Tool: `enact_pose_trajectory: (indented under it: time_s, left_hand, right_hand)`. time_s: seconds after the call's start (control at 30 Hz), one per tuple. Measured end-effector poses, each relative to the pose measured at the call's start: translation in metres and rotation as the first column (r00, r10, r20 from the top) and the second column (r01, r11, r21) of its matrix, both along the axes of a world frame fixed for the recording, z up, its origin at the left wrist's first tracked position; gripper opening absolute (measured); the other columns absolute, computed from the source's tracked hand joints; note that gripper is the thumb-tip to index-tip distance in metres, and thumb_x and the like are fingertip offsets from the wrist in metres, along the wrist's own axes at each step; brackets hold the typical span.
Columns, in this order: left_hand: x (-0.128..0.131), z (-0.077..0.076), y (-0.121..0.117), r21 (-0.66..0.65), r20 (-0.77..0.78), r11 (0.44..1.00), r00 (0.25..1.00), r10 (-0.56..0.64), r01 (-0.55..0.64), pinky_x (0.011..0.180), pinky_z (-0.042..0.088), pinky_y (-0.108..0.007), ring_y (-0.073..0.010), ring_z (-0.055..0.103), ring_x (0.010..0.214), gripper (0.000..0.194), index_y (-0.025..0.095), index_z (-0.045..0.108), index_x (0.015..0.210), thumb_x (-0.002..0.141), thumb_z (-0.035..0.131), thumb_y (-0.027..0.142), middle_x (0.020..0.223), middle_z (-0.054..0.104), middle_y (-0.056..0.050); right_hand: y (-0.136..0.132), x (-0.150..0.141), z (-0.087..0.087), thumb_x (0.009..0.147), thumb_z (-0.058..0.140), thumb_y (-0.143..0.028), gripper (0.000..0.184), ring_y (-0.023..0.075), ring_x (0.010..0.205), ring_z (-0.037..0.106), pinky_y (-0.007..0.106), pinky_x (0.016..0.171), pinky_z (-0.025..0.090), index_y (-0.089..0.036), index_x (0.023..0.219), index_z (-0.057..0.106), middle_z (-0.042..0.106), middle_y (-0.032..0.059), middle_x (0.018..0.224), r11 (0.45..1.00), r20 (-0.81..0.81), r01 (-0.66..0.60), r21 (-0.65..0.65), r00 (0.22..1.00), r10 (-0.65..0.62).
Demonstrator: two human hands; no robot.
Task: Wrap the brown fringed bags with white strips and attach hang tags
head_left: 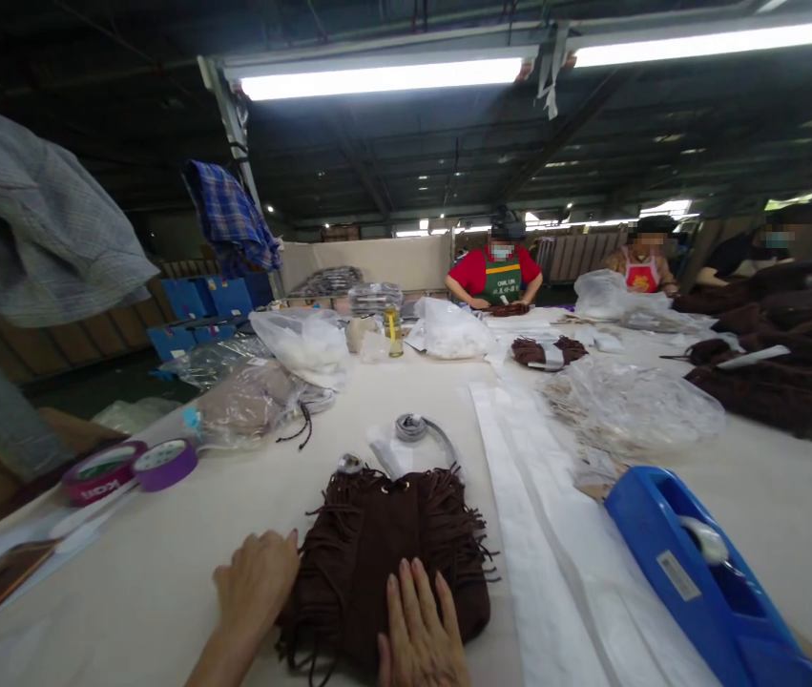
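A dark brown fringed bag (377,572) lies flat on the table in front of me, with eyelets and a small tie near its top edge. My right hand (424,625) rests palm down on its lower front, fingers stretched out. At its left edge is my left hand (259,572), fingers curled closed; whether they grip any of the bag is hidden. Above the bag's top lies a coiled grey wrapped strap (412,429), seemingly belonging to it. A small shiny wrapped piece (349,464) sits at the bag's top left corner.
On the right stands a blue tape dispenser (698,572), beside long white sheets (541,534). Tape rolls (166,465) and plastic-wrapped goods (240,401) lie left. A brown fringed bundle (547,353), clear plastic (635,405) and a brown pile (784,353) lie farther off. Co-workers (498,272) stand opposite.
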State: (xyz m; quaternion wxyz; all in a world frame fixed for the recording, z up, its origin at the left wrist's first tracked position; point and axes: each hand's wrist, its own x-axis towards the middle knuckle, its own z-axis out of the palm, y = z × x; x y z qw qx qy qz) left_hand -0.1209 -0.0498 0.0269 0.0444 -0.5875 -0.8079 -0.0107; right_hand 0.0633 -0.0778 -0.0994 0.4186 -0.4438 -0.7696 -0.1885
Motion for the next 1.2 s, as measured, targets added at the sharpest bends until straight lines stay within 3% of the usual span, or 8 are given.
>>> enact_pose_trajectory:
  time_s: [0.23, 0.37, 0.5, 0.63, 0.8, 0.9, 1.0, 1.2]
  left_hand:
    - [0.07, -0.015, 0.028, 0.027, -0.022, 0.874, 0.875, -0.484, 0.485, 0.1, 0.033, -0.037, -0.0185, 0.039, 0.124, 0.041, 0.02, 0.047, 0.125, 0.086, 0.034, 0.024, 0.132, 0.048, -0.006]
    - [0.074, -0.026, 0.052, 0.026, -0.056, 0.943, 0.943, -0.329, 0.331, 0.094, 0.031, -0.057, -0.0329, 0.039, 0.122, 0.048, 0.008, 0.045, 0.126, 0.087, 0.032, 0.031, 0.131, 0.046, -0.018]
    - [0.049, -0.022, 0.051, 0.071, -0.105, 0.983, 0.981, -0.163, 0.17, 0.088, 0.034, -0.057, -0.0371, 0.043, 0.116, 0.052, 0.003, 0.05, 0.12, 0.088, 0.028, 0.037, 0.125, 0.05, -0.022]
    - [0.022, -0.008, 0.03, 0.079, -0.121, 0.995, 0.991, -0.058, 0.067, 0.071, 0.041, -0.056, -0.0372, 0.059, 0.084, 0.052, 0.003, 0.066, 0.082, 0.088, 0.027, 0.037, 0.084, 0.065, -0.023]
    - [0.035, 0.003, 0.012, 0.155, -0.175, 0.957, 0.96, -0.218, 0.245, 0.086, 0.042, -0.047, -0.0309, 0.053, 0.106, 0.04, 0.003, 0.062, 0.1, 0.088, 0.027, 0.018, 0.11, 0.059, -0.022]
    - [0.06, -0.016, 0.01, 0.161, -0.17, 0.86, 0.872, -0.458, 0.483, 0.099, 0.037, -0.035, -0.0197, 0.042, 0.122, 0.036, 0.014, 0.052, 0.12, 0.089, 0.035, 0.021, 0.129, 0.051, -0.009]
    - [0.073, -0.046, 0.008, 0.17, -0.169, 0.723, 0.743, -0.648, 0.669, 0.097, 0.04, -0.042, -0.0227, 0.042, 0.123, 0.04, 0.017, 0.046, 0.127, 0.088, 0.036, 0.023, 0.131, 0.048, -0.007]
    - [0.067, -0.066, 0.008, 0.145, -0.132, 0.73, 0.745, -0.654, 0.668, 0.099, 0.037, -0.047, -0.0263, 0.038, 0.125, 0.038, 0.022, 0.048, 0.125, 0.089, 0.036, 0.027, 0.135, 0.043, -0.006]
  right_hand:
    - [0.0, -0.005, -0.014, 0.075, 0.056, -0.031, 0.044, 0.0288, 0.111, 0.053, 0.044, 0.105, 0.018, -0.017, 0.116, 0.057, 0.061, 0.0104, 0.117, 0.998, -0.02, 0.028, -0.049, 0.999, -0.029]
    - [0.003, -0.006, -0.018, 0.074, 0.057, -0.031, 0.04, 0.0277, 0.108, 0.055, 0.044, 0.107, 0.017, -0.019, 0.112, 0.059, 0.063, 0.0086, 0.115, 0.998, -0.028, 0.063, -0.016, 0.998, -0.064]
    - [0.005, -0.006, -0.019, 0.074, 0.056, -0.033, 0.042, 0.0271, 0.106, 0.056, 0.042, 0.108, 0.013, -0.017, 0.112, 0.058, 0.063, 0.0096, 0.114, 0.998, -0.001, 0.023, 0.062, 1.0, -0.023]
    - [0.003, -0.006, -0.018, 0.075, 0.055, -0.032, 0.042, 0.0291, 0.114, 0.049, 0.045, 0.106, 0.019, -0.017, 0.114, 0.057, 0.06, 0.0105, 0.118, 0.999, -0.015, 0.043, 0.005, 0.999, -0.043]
    - [0.001, -0.001, -0.012, 0.075, 0.055, -0.035, 0.047, 0.0288, 0.115, 0.048, 0.044, 0.108, 0.013, -0.014, 0.117, 0.056, 0.06, 0.0118, 0.118, 0.999, 0.014, 0.0, 0.036, 1.0, -0.001]
    - [0.001, 0.0, -0.012, 0.073, 0.055, -0.032, 0.046, 0.0285, 0.116, 0.047, 0.042, 0.11, 0.008, -0.014, 0.116, 0.057, 0.06, 0.0113, 0.119, 1.0, 0.034, -0.009, 0.002, 0.999, 0.008]
    - [0.001, -0.002, -0.015, 0.072, 0.056, -0.029, 0.039, 0.0271, 0.114, 0.05, 0.04, 0.111, 0.009, -0.016, 0.109, 0.061, 0.062, 0.0094, 0.115, 1.0, 0.029, 0.004, 0.009, 1.0, -0.004]
    - [0.006, 0.012, -0.01, 0.071, 0.055, -0.033, 0.036, 0.0266, 0.111, 0.051, 0.043, 0.109, 0.011, -0.021, 0.104, 0.062, 0.066, 0.006, 0.108, 0.992, 0.022, 0.055, 0.114, 0.998, -0.058]
